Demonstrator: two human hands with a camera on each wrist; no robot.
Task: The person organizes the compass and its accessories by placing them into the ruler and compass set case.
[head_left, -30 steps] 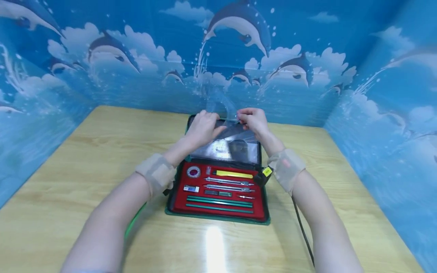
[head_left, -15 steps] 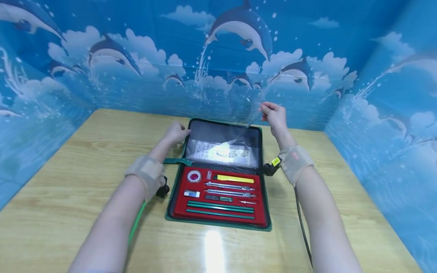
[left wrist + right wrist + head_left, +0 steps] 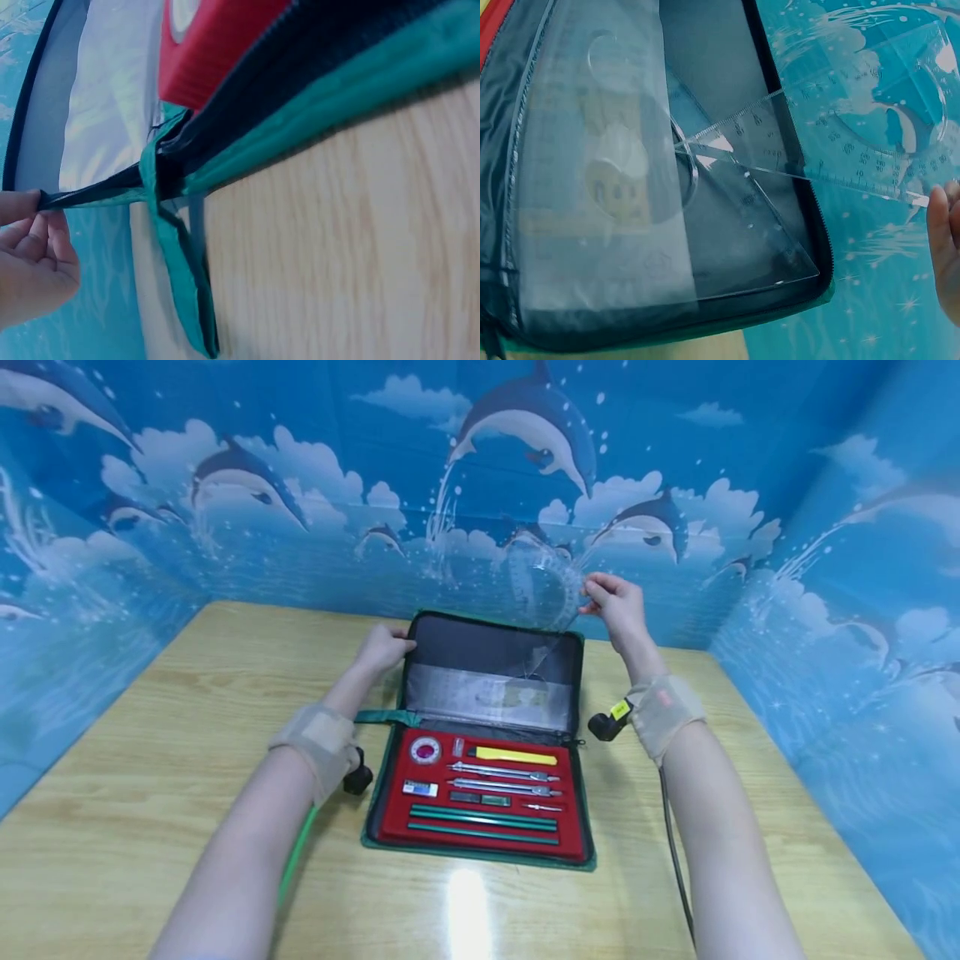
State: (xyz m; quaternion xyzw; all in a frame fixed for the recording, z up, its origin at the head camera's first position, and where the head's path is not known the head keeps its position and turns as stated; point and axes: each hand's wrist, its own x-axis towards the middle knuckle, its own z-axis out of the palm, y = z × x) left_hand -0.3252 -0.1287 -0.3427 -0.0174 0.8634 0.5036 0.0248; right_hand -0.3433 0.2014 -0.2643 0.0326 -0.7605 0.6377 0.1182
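Observation:
My right hand pinches the edge of a clear set square above the lid's far right corner. One pointed end of it reaches the edge of the clear lid pocket; whether the tip is inside, I cannot tell. Another clear set square sits partly in that pocket. With thumb and fingers, my left hand pinches the left edge of the raised lid, also seen in the left wrist view. The zip case lies open, its red insert towards me.
Set in the insert are a yellow cutter, metal compasses, green pencils, an eraser and a round white-and-purple item. A green strap sticks out left. Behind the wooden table hangs a dolphin-print backdrop.
My left hand has left the set square's area and moved left to the lid's edge. The right hand has moved right with the set square. The lid now tilts up slightly more.

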